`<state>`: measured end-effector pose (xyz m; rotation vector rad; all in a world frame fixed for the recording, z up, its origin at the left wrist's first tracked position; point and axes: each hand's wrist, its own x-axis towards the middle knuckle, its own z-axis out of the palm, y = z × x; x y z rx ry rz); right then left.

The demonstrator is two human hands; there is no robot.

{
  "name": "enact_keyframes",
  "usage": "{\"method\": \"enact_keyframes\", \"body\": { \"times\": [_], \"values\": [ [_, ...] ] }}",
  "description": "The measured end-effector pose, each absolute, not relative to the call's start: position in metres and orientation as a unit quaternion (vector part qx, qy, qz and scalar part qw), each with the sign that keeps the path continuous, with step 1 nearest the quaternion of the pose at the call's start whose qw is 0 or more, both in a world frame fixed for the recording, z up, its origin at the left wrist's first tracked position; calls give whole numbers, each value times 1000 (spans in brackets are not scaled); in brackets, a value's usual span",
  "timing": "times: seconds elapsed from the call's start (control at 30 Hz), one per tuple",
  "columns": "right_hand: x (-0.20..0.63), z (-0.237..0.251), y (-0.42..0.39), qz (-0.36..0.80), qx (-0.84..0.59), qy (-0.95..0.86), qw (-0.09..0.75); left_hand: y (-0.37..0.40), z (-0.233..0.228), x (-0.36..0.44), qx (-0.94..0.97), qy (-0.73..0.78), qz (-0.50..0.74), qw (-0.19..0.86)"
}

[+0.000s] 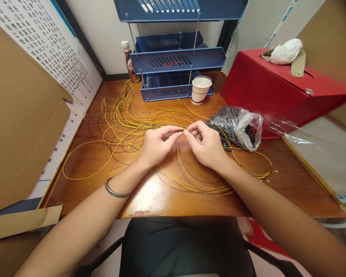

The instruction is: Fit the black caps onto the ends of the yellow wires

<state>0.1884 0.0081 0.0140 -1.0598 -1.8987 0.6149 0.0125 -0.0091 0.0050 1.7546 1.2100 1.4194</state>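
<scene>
My left hand [157, 145] is closed in a pinch on a small black connector piece [180, 131] above the middle of the table. Fingertip to fingertip with it, my right hand [209, 145] pinches a thin wire at the piece's right end. How far the wire goes into the piece is hidden by the fingers. A loose bundle of long yellow and dark wires [123, 117] spreads to the left and runs behind and under both hands. More wires curve below them toward small pale tips [265, 179] at the right.
A clear plastic bag [230, 123] of small black parts lies right of my hands, with loose black parts [225, 141] beside it. Behind stand a paper cup [201, 92], a blue tray rack [175, 61] and a bottle [131, 67]. A red box [265, 88] stands at right.
</scene>
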Motion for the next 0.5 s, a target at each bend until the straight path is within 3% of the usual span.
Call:
{"method": "enact_keyframes", "body": {
  "times": [0.5],
  "values": [
    [190,11,8,234,-421,-762,432,-9,5,13,657,447,527,301]
  ]
}}
